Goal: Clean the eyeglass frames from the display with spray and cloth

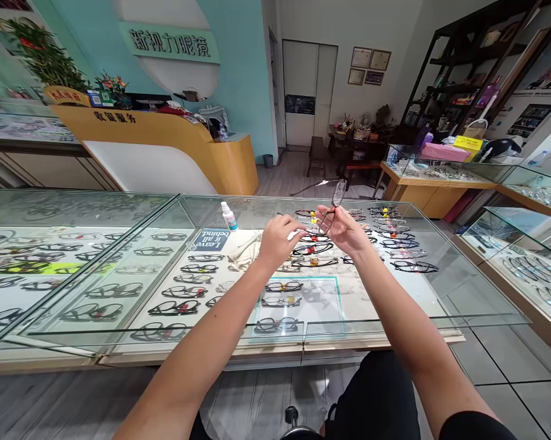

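Above the glass display counter (376, 305), my right hand (346, 232) grips a pair of eyeglasses (338, 193) by the frame. One clear lens points up and a thin dark temple reaches out to the left. My left hand (279, 243) is closed, its fingertips pinched at the glasses' other temple; a dark tip shows behind the knuckles. Left of that hand, a crumpled pale cloth (244, 253) lies on the counter. A white spray bottle (229, 216) stands upright farther back, by a dark blue printed card (214, 239).
Rows of eyeglasses (180, 307) are laid out in the case, below the glass. A second glass case (73, 244) adjoins on the left, and another (523, 244) stands at the right. Behind is a yellow-and-white reception desk (156, 162). A dark bench (317, 153) stands near the door.
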A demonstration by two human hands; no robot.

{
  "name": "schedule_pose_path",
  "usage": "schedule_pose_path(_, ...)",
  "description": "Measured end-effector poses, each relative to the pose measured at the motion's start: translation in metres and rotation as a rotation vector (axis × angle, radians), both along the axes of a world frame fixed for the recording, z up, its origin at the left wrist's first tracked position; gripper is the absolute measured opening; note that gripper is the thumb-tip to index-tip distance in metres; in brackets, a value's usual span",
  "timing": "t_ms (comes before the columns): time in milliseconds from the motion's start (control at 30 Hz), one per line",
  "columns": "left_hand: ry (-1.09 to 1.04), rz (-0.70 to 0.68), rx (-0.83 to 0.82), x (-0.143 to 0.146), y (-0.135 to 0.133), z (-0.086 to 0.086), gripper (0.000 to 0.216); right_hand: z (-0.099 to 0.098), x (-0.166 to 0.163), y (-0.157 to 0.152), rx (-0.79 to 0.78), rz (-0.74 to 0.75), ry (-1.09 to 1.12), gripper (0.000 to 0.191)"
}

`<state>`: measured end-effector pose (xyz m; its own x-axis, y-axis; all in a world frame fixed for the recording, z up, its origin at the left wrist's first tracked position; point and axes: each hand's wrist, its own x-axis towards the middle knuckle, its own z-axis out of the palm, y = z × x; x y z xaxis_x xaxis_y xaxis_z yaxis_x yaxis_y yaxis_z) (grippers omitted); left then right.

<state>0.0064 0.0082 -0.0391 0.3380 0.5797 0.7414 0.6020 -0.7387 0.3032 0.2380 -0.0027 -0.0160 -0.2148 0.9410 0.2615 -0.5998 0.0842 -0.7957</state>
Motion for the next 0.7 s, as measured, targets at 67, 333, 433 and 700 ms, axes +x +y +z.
schedule_pose_path(67, -0.007, -0.007, -0.019, 0.001, -0.001, 0.000, 0.036, 0.001, 0.001, 0.001, 0.002, -0.025, 0.018, 0.034)
schedule_pose_path(333, -0.187, -0.165, -0.175, 0.006, -0.003, 0.003, 0.031, 0.009, 0.001, -0.011, 0.070, -0.063, -0.198, 0.040)
schedule_pose_path(433, -0.268, -0.135, -0.226, 0.002, 0.000, 0.005, 0.043, 0.011, 0.000, -0.015, 0.090, -0.043, -0.298, 0.041)
schedule_pose_path(700, -0.334, -0.052, -0.200, -0.004, 0.001, 0.009, 0.045, 0.014, -0.004, -0.019, 0.095, -0.026, -0.382, 0.049)
